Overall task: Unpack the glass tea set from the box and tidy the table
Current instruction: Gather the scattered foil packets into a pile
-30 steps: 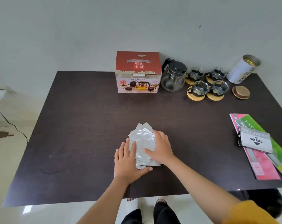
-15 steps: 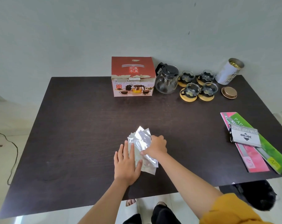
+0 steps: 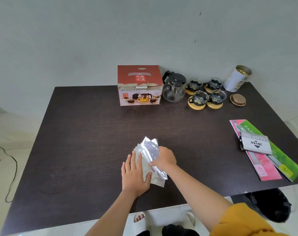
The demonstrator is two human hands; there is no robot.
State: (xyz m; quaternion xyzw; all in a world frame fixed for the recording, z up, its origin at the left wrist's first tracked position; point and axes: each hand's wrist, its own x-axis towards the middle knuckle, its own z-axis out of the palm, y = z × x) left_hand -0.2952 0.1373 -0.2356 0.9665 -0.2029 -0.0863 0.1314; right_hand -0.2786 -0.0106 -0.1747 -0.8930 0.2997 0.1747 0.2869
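On the dark tabletop (image 3: 87,133), near the front edge and about in the middle, lies a fanned pile of shiny silver packets (image 3: 149,147). They are thin, flat and crinkly, and light glints off them. Far to the left a thin black cord (image 3: 12,169) lies on the pale floor. All the left part of the tabletop is bare dark wood, with lots of room to move. The left hand (image 3: 134,174) lies flat on the left side of the packets, its fingers straight and a little apart, pressing them down. The right hand (image 3: 163,158) is just beside it on the right, its fingers curled around the top packets and pinching them. At the back edge, by the wall, stands the red and white box (image 3: 139,85) with tea set pictures on it. Right of it, almost touching, is the glass teapot (image 3: 173,88) with a black lid, then four glass cups (image 3: 206,92) on round wooden coasters, a white tin (image 3: 237,79) and its gold lid (image 3: 237,100). Near the right edge lie pink and green paper packs (image 3: 271,164) with a stamp pad box (image 3: 255,144) on top. A second ago the right hand lay flatter on the pile; now it has lifted and bunched the top packets.
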